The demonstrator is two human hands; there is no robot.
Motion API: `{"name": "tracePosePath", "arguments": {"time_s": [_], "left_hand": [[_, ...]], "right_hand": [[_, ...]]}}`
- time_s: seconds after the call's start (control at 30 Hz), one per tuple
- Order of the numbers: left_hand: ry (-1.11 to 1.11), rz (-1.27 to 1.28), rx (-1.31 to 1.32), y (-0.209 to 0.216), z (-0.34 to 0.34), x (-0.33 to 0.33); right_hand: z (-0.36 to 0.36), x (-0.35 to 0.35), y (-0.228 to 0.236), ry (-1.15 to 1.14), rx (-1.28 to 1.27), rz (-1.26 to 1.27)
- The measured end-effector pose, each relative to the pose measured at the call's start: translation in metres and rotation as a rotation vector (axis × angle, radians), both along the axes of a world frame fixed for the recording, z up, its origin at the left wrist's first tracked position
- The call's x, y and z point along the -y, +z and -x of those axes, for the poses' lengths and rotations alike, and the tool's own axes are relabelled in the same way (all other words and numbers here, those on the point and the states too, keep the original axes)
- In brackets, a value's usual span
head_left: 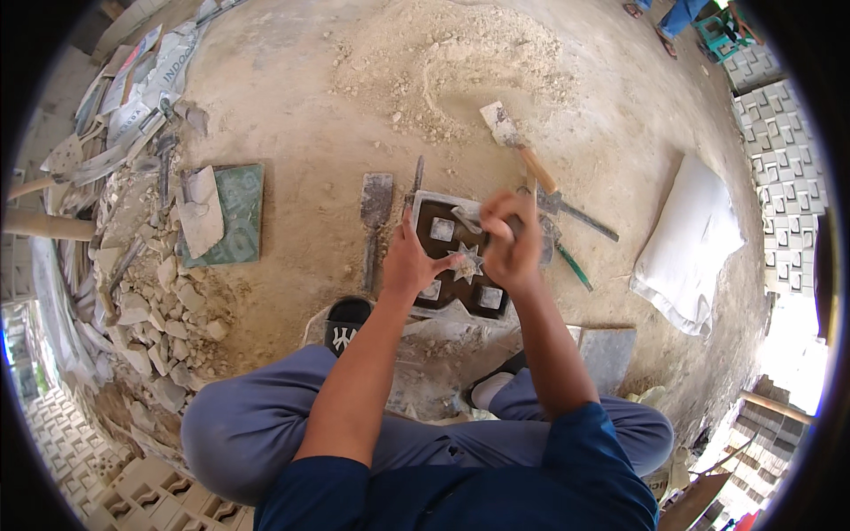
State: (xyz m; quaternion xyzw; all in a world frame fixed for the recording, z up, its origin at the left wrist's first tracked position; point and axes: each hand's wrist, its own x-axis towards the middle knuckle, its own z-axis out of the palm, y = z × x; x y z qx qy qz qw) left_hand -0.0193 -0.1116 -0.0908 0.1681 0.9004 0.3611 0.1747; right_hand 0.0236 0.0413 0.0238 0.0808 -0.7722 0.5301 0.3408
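A square mould [425, 305] with dark inner faces and a pale rim lies on the ground in front of my feet. Inside it are several pale square blocks [442, 229] and a grey star-shaped piece [467, 263] at the centre. My left hand [409, 263] rests at the mould's left side, fingers stretched along the rim and thumb reaching to the star. Over the mould's right side is my right hand [512, 241], its fingers curled and slightly blurred. A small greyish piece [467, 219] shows just left of it; whether the hand grips it is unclear.
Left of the mould lies a flat trowel [376, 199]; beyond its right corner is a wooden-handled scraper [536, 168]. A green plate [239, 217] and broken rubble [164, 310] are at left. A powder heap [496, 62] lies ahead, a white sack [686, 248] at right.
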Motion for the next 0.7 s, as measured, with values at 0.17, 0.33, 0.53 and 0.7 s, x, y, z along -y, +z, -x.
{"name": "tracePosePath", "arguments": {"time_s": [0.17,0.33,0.53,0.7], "left_hand": [[0.011,0.002,0.012,-0.005,0.001,0.002],[0.009,-0.017,-0.028,-0.007,0.001,0.002],[0.053,-0.054,-0.081,-0.017,0.004,-0.008],[0.082,-0.066,-0.122,-0.029,0.001,0.005]], "right_hand": [[0.025,0.0,0.008,0.011,0.244,-0.108],[0.035,-0.012,0.007,-0.036,0.291,-0.123],[0.03,-0.009,-0.015,-0.249,0.133,0.235],[0.027,0.01,0.002,-0.198,0.237,0.05]]}}
